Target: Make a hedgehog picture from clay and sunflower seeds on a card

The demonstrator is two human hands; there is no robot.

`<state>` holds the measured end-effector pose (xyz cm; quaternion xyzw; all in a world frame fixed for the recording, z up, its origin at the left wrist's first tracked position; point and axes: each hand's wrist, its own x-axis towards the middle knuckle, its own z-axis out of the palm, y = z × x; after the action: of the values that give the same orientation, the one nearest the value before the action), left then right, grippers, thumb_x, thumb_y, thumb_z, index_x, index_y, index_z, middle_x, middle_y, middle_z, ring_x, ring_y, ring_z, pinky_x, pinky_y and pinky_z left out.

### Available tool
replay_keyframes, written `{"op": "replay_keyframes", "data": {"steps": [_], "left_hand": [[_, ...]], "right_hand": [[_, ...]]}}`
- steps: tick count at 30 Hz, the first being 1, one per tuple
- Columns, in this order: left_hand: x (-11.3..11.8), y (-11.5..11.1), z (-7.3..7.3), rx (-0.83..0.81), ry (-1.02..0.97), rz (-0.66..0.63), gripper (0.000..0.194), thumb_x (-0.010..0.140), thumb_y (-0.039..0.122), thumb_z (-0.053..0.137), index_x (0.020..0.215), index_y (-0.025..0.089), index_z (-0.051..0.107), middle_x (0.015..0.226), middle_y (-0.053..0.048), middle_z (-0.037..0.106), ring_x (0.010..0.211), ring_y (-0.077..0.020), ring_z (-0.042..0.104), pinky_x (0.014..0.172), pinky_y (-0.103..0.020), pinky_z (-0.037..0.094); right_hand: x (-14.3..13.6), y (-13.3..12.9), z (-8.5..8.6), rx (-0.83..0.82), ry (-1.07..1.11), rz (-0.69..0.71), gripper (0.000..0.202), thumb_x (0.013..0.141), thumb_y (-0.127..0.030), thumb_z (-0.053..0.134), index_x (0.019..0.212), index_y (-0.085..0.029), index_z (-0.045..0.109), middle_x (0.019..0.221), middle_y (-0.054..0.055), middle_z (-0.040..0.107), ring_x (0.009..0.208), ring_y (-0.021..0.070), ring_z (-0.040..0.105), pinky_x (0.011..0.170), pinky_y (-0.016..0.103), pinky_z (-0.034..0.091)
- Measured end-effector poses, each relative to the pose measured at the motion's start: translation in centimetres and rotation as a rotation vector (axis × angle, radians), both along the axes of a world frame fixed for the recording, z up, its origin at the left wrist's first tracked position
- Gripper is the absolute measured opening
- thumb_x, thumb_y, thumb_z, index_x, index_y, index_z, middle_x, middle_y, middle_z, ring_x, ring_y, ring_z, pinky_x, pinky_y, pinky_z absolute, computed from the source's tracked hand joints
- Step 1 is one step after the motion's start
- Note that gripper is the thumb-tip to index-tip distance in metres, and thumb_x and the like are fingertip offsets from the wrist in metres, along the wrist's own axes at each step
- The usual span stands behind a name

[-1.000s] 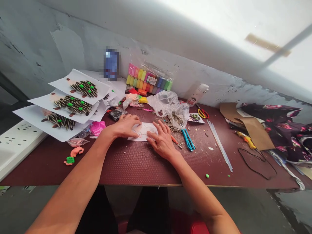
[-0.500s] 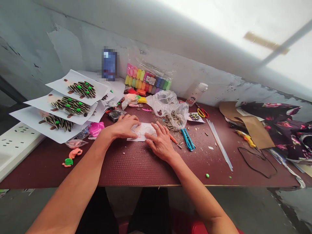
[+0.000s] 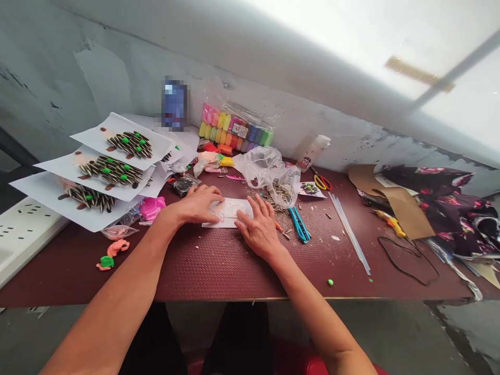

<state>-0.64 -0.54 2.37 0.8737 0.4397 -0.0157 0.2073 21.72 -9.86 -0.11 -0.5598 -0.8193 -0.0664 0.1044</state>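
A small white paper sheet (image 3: 233, 207) with a faint drawing and a pale, peach-tinted patch lies on the table between my hands. My left hand (image 3: 196, 204) touches its left edge, thumb and fingers apart. On the right part of the sheet rests my right hand (image 3: 259, 225), its fingers spread. Just beyond that hand is a pile of striped sunflower seeds (image 3: 282, 197), partly under a clear plastic bag (image 3: 265, 165). A blue utility knife (image 3: 299, 225) lies to the right, and an orange tool (image 3: 278, 227) is mostly hidden by my right hand.
Sheets with seed hedgehogs (image 3: 130, 145) are stacked at the left by a white power strip (image 3: 19, 229). Behind are a bag of coloured clay (image 3: 234, 127) and a bottle (image 3: 312, 152). Scissors (image 3: 322, 182), glue sticks (image 3: 349, 233) and a yellow glue gun (image 3: 392, 224) lie rightward.
My right hand has shifted slightly right across the sheet, uncovering a little more of its middle. My left hand stays at the left edge. The whole view has shifted slightly.
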Motion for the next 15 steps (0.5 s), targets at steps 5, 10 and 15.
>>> {"op": "replay_keyframes", "data": {"steps": [5,10,15], "left_hand": [[0.0,0.1,-0.1,-0.010,-0.006,0.004,0.069,0.069,0.049,0.063,0.134,0.027,0.065,0.143,-0.008,0.056,0.129,-0.0374,0.045,0.110,-0.051,0.032],[0.0,0.1,-0.2,-0.017,-0.038,0.017,0.067,0.068,0.047,0.064,0.133,0.030,0.066,0.141,-0.007,0.057,0.128,-0.0376,0.045,0.110,-0.052,0.032],[0.0,0.0,-0.4,-0.003,-0.038,0.021,0.066,0.068,0.045,0.064,0.133,0.030,0.066,0.141,-0.007,0.057,0.129,-0.0368,0.045,0.111,-0.051,0.032]], "right_hand": [[0.5,-0.3,-0.1,0.030,0.035,0.001,0.032,0.104,-0.042,0.051,0.121,-0.028,0.074,0.156,0.013,0.049,0.152,0.0321,0.031,0.119,0.054,0.026],[0.5,0.2,0.0,0.018,0.076,-0.093,0.038,0.106,-0.042,0.047,0.131,-0.027,0.070,0.159,0.014,0.045,0.150,0.0319,0.033,0.117,0.053,0.030],[0.1,0.8,0.2,-0.073,0.025,-0.107,0.037,0.104,-0.044,0.052,0.135,-0.031,0.068,0.160,0.012,0.043,0.152,0.0335,0.030,0.119,0.055,0.027]]}}
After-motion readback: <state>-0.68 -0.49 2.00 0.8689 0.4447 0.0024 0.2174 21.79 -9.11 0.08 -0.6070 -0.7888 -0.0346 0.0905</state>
